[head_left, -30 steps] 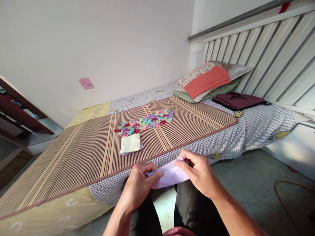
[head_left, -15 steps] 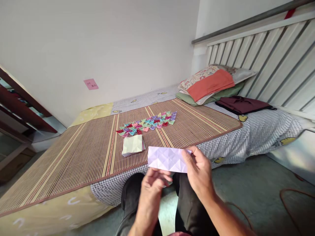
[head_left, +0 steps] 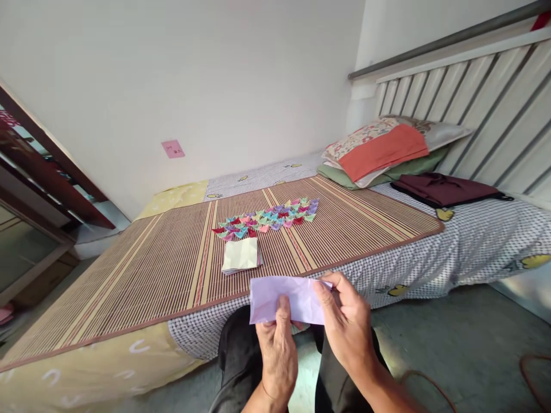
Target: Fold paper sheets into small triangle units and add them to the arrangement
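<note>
A creased sheet of lilac paper (head_left: 264, 295), folded into a long strip, is held up in front of my knees. My left hand (head_left: 278, 350) pinches its lower edge, thumb flat on the front face and fingers behind, mostly hidden. My right hand (head_left: 348, 315) grips the strip's right end between thumb and fingers. Just beyond, a stack of creased paper squares (head_left: 241, 255) with a pale cream one on top lies on the striped mat. Behind the stack, several small folded paper pieces (head_left: 271, 218) in many colours stand in rows.
The striped mat (head_left: 142, 275) covers much of the bed. At the right end are stacked pillows (head_left: 383, 155) and folded maroon cloth (head_left: 447, 186), beside a white slatted panel (head_left: 491, 97). A pink note (head_left: 173, 149) is on the wall. A brown cord (head_left: 426, 378) lies on the floor.
My left hand has come up and closed on the lilac paper with its thumb on the front. The paper's front now looks plainer, with fewer creases showing. The view has shifted slightly.
</note>
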Demonstrator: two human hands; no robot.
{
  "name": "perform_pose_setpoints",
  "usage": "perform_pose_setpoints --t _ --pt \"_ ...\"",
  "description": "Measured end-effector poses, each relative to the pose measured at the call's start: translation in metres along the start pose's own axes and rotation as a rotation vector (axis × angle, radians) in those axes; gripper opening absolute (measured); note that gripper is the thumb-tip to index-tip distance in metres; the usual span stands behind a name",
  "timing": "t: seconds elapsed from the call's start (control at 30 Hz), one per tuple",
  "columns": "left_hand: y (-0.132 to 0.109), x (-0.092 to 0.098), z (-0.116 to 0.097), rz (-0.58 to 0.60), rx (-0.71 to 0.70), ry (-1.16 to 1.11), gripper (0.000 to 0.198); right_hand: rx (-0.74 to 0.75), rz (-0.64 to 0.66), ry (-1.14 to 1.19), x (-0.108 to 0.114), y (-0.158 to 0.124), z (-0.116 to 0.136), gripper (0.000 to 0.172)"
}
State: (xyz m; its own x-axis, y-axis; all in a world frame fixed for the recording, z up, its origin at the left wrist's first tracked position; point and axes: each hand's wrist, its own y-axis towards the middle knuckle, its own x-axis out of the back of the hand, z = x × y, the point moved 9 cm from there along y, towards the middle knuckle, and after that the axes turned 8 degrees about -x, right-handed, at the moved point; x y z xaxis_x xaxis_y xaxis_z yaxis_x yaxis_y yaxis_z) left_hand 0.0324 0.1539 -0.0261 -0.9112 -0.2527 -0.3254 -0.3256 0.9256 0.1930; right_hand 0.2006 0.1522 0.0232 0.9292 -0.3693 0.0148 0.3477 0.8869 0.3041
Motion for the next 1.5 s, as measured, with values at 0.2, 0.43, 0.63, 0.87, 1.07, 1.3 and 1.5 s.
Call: perform_pose_setpoints --t 0.2,0.43,0.63,0.87,1.07,1.3,1.5 --pt "0.01 0.028 -0.013 0.045 -0.103 0.126 0.059 0.132 -0.09 -0.106 0.012 0.0 0.012 0.021" --pt "0.006 0.025 0.002 0.048 0.001 -0.166 0.046 0.084 -0.126 -0.06 0.014 0.005 0.003 0.021" --pt "-0.017 -0.022 0.016 0.131 0.174 -0.363 0.049 -0.023 -0.008 0.06 -0.011 -0.003 -0.002 0.028" --pt "-0.008 -0.022 0.006 -0.103 0.39 -0.676 0.028 -0.001 -0.015 0.03 -0.007 -0.003 -0.008 0.027" --pt "0.003 -0.002 0.001 -0.284 0.558 -0.678 0.041 0.041 -0.064 -0.052 0.003 0.001 -0.012 0.025" --pt "0.0 0.008 0.008 0.006 0.317 -0.496 0.043 0.027 -0.155 -0.028 0.02 0.01 -0.013 0.028" --pt "-0.017 -0.014 0.011 0.095 0.234 -0.286 0.029 -0.02 -0.03 0.04 0.003 0.001 -0.008 0.028"
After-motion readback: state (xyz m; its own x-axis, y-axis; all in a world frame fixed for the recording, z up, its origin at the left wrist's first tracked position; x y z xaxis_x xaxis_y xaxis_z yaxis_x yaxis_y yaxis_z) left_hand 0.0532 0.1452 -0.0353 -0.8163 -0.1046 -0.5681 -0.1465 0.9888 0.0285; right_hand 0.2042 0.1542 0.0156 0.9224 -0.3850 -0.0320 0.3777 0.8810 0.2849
